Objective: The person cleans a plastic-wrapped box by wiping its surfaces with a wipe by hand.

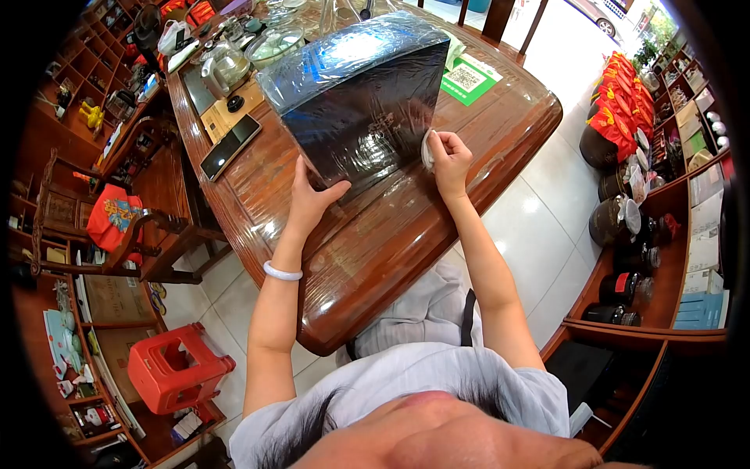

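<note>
A large dark box (pixel 367 117) wrapped in shiny clear plastic film stands on the wooden table, its top face catching glare. At the box's lower left corner my left hand (pixel 312 197) grips it, thumb across the front and the other fingers along the side, partly hidden. My right hand (pixel 451 162) is closed at the lower right edge, pinching a small white wad (pixel 427 151) that looks like cloth or tissue against the box.
The wooden table (pixel 391 242) also carries a phone (pixel 231 147), a glass kettle (pixel 225 66) and a green QR-code card (pixel 469 79). A carved chair (pixel 148 180) and red stool (pixel 180 369) stand left. Shelves with jars (pixel 621 289) line the right.
</note>
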`<action>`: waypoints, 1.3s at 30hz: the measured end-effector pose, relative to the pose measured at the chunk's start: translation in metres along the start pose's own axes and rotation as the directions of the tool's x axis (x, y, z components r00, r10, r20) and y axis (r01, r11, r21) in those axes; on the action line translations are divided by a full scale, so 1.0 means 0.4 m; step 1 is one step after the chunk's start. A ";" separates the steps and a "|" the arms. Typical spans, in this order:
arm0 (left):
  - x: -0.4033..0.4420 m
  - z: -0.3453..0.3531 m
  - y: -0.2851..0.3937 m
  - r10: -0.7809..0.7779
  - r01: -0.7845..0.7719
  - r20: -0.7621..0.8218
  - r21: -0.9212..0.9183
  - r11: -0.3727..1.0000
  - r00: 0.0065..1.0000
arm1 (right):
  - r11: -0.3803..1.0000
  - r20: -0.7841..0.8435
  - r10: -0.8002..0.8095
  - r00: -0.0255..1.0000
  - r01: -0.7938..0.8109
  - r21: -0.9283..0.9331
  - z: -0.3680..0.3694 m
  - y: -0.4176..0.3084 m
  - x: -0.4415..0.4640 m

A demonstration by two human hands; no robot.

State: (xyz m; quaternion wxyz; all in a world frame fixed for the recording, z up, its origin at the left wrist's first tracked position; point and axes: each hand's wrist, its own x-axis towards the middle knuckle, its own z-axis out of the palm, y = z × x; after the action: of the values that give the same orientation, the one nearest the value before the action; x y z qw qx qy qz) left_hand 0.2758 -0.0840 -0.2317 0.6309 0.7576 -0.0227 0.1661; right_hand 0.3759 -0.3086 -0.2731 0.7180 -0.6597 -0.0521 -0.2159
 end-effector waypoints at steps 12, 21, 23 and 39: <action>0.002 -0.001 -0.016 -0.011 0.011 -0.006 0.007 1.000 1.000 | 0.987 -0.048 0.132 0.990 -0.127 0.099 -0.021 0.005 0.027; 0.001 -0.001 -0.018 0.007 -0.007 -0.011 0.008 1.000 1.000 | 0.995 0.187 0.094 0.978 -0.098 0.015 -0.022 0.034 0.030; 0.002 0.001 -0.017 0.008 -0.008 -0.016 -0.002 1.000 1.000 | 0.992 0.213 0.108 0.971 -0.119 0.040 -0.023 0.043 0.032; 0.002 0.001 -0.004 -0.009 0.009 0.011 -0.043 0.999 1.000 | 0.989 0.193 0.137 0.972 -0.146 0.033 -0.022 0.052 0.031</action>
State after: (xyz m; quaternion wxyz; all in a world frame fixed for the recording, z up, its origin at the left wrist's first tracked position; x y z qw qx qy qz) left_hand 0.2768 -0.0838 -0.2332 0.6474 0.7450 -0.0264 0.1586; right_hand 0.3931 -0.3193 -0.2889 0.7385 -0.6624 -0.0781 -0.0989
